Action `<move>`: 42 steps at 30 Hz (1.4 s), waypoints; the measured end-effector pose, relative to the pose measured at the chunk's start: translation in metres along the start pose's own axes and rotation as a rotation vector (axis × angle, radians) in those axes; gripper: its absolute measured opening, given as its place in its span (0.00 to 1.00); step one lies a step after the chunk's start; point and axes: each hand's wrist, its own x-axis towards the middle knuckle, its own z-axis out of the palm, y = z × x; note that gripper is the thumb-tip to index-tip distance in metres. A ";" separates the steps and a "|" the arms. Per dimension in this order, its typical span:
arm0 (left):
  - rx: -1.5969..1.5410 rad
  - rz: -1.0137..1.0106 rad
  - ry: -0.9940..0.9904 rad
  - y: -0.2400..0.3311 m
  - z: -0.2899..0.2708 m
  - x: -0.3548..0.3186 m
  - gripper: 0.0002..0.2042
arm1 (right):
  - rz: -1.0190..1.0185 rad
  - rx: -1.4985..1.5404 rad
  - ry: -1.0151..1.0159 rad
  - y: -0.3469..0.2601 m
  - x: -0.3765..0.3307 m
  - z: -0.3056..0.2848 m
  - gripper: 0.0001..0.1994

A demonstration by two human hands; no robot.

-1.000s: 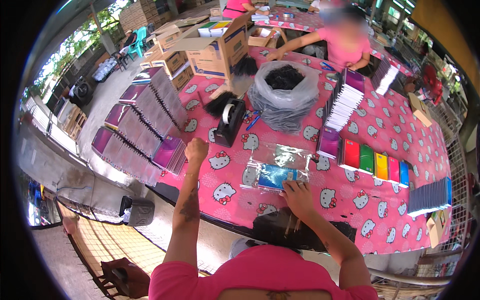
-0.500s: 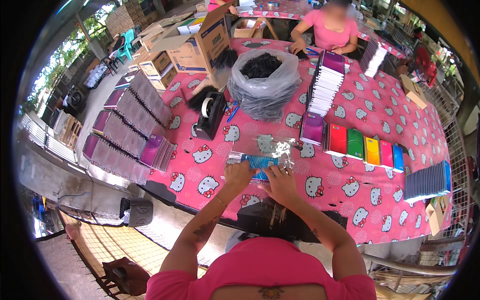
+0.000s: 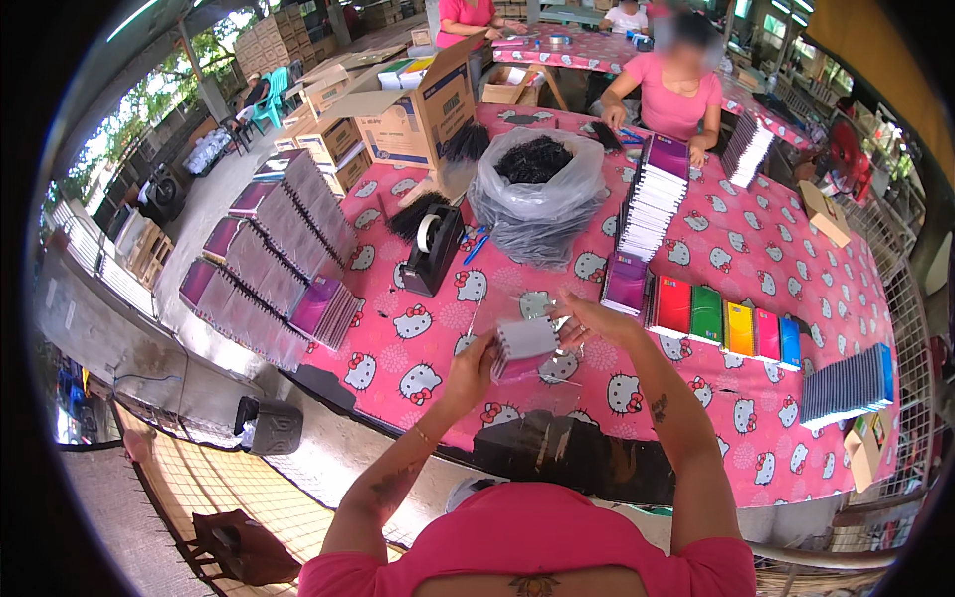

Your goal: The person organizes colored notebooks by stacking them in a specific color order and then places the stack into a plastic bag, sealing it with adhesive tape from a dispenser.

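Note:
My left hand (image 3: 474, 368) is closed on the left edge of a small bundle of spiral notebooks (image 3: 527, 338). A pale whitish face shows on top, with purple-pink below, and the bundle is tilted just above the table. My right hand (image 3: 600, 320) is at the bundle's right side, its fingers apart and near clear film; whether they touch the film I cannot make out. Clear plastic film (image 3: 507, 304) spreads on the table behind and around the bundle. A black tape dispenser (image 3: 433, 254) stands beyond my left hand.
Wrapped notebook stacks (image 3: 269, 234) line the left edge. A plastic bag of black coils (image 3: 537, 199) stands ahead, by a cardboard box (image 3: 418, 124). To the right are a long notebook row (image 3: 652, 199), coloured notebooks (image 3: 706, 310) and a blue stack (image 3: 846, 386). A co-worker (image 3: 676, 95) sits across.
The bundle had a blue face up, lying under both hands; now it is raised and tilted with a pale face showing. My right hand has moved right, away from it. The view has shifted slightly.

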 end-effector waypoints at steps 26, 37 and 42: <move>0.654 -0.307 0.154 -0.139 -0.134 0.124 0.10 | -0.791 -0.980 0.805 -0.054 -0.058 0.150 0.17; -0.249 0.210 -0.596 0.000 -0.081 0.097 0.13 | -0.659 -0.918 0.778 -0.059 -0.050 0.163 0.19; -0.166 0.339 -0.590 -0.013 -0.092 0.105 0.10 | -0.663 -0.851 0.956 -0.055 -0.080 0.147 0.24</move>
